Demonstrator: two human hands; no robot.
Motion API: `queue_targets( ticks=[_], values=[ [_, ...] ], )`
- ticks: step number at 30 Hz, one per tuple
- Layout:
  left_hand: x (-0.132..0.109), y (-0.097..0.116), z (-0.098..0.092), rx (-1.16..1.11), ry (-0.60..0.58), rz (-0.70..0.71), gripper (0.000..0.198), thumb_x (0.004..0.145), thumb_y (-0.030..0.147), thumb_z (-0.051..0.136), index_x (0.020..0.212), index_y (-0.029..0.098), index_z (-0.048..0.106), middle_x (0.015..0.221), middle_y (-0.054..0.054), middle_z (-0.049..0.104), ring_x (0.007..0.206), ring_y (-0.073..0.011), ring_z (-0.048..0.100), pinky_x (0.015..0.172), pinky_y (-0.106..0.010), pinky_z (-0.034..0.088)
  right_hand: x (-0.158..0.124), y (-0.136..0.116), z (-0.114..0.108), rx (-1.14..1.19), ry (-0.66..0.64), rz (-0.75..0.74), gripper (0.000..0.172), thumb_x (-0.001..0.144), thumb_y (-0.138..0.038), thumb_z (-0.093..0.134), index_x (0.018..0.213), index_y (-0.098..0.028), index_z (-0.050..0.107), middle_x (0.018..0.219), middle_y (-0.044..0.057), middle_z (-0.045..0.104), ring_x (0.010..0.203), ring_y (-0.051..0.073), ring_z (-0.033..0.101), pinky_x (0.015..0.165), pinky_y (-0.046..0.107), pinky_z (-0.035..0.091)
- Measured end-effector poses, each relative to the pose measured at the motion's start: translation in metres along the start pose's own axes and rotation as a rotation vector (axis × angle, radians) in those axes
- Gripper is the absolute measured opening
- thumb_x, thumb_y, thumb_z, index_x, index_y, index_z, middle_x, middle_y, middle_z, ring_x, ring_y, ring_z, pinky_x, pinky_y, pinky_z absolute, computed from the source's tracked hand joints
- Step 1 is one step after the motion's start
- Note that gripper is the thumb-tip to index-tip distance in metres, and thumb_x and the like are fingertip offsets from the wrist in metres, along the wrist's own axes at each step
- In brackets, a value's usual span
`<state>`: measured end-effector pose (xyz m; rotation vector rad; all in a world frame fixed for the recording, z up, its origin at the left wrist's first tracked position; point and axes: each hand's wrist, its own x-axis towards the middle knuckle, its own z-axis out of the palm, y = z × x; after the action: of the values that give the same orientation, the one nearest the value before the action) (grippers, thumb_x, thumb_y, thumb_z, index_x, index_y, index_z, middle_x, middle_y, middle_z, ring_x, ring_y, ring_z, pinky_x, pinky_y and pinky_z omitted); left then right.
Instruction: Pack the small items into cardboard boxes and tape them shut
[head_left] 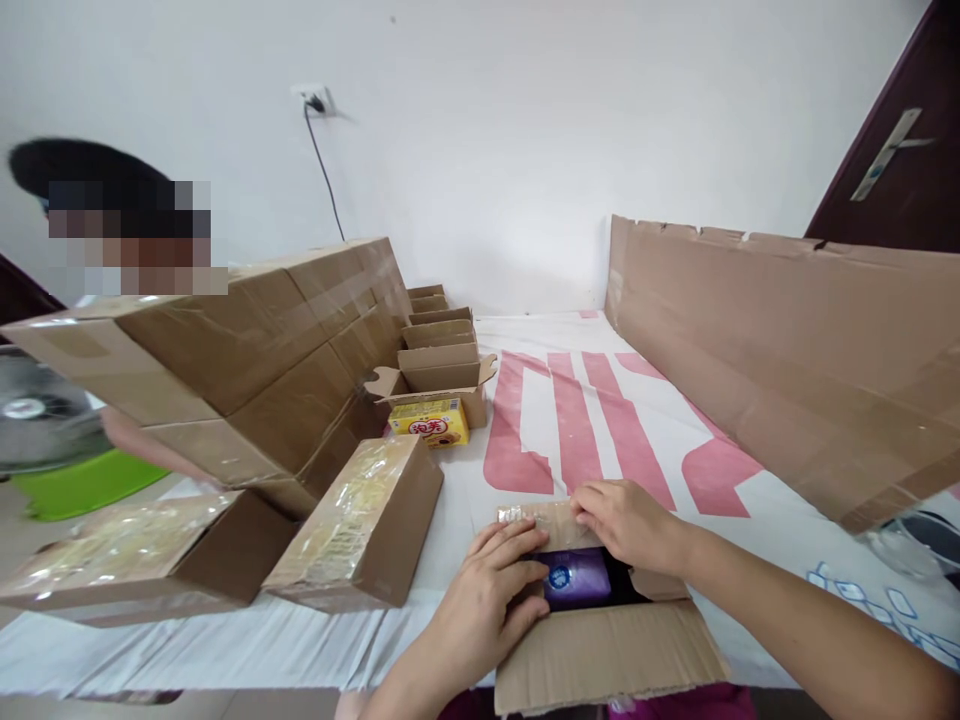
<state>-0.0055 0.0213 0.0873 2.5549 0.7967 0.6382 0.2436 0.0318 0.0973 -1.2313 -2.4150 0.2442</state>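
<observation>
A small open cardboard box (600,655) sits at the table's near edge, its near flap folded out towards me. Inside lies a purple package (581,578) with a blue round mark; the rest of the contents is dark. My left hand (499,590) holds the box's left side, fingers bent over the rim and flap. With bent fingers, my right hand (626,520) grips the far flap (553,525), which carries clear tape. Its fingertips are partly hidden from view.
Two taped cartons (360,525) lie to the left, before a stacked wall of boxes (255,340). A yellow snack box (429,424) stands beside open cartons (439,375). A cardboard panel (780,350) bounds the right. Another person (97,165) is behind the stack.
</observation>
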Motion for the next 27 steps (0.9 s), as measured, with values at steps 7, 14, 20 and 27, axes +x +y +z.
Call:
queue_targets(
  ticks=[7, 14, 20, 27],
  values=[
    [0.001, -0.001, 0.0, -0.011, -0.022, -0.016, 0.027, 0.085, 0.026, 0.065, 0.112, 0.028, 0.07, 0.131, -0.009, 0.063, 0.128, -0.0299, 0.052, 0.109, -0.052, 0.038, 0.004, -0.001, 0.006, -0.076, 0.025, 0.144, 0.014, 0.092, -0.016, 0.04, 0.089, -0.021, 0.052, 0.081, 0.003, 0.067, 0.07, 0.018, 0.063, 0.063, 0.029, 0.043],
    [-0.001, -0.001, 0.001, 0.022, -0.045, -0.027, 0.024, 0.088, 0.03, 0.062, 0.11, 0.026, 0.07, 0.132, -0.01, 0.062, 0.129, -0.0294, 0.051, 0.11, -0.051, 0.037, 0.004, 0.007, 0.012, 0.269, 0.237, 0.378, 0.014, 0.095, -0.025, 0.032, 0.085, -0.025, 0.041, 0.059, -0.004, 0.059, 0.054, 0.016, 0.06, 0.056, 0.028, 0.045],
    [-0.003, -0.002, 0.001, 0.027, -0.04, -0.027, 0.024, 0.088, 0.03, 0.062, 0.11, 0.026, 0.069, 0.132, -0.01, 0.062, 0.128, -0.0301, 0.051, 0.109, -0.052, 0.038, -0.033, 0.054, -0.008, 0.492, 0.543, 0.538, 0.023, 0.094, -0.044, 0.04, 0.089, -0.023, 0.046, 0.092, 0.006, 0.07, 0.07, 0.016, 0.068, 0.064, 0.031, 0.055],
    [-0.002, -0.012, 0.008, 0.06, -0.029, -0.006, 0.022, 0.09, 0.025, 0.057, 0.111, 0.024, 0.066, 0.134, -0.009, 0.06, 0.131, -0.0293, 0.047, 0.109, -0.055, 0.038, -0.164, 0.054, -0.022, -0.009, 0.213, 0.545, 0.02, 0.094, -0.036, 0.043, 0.085, -0.024, 0.057, 0.08, 0.003, 0.066, 0.072, 0.018, 0.064, 0.065, 0.028, 0.051]
  ],
)
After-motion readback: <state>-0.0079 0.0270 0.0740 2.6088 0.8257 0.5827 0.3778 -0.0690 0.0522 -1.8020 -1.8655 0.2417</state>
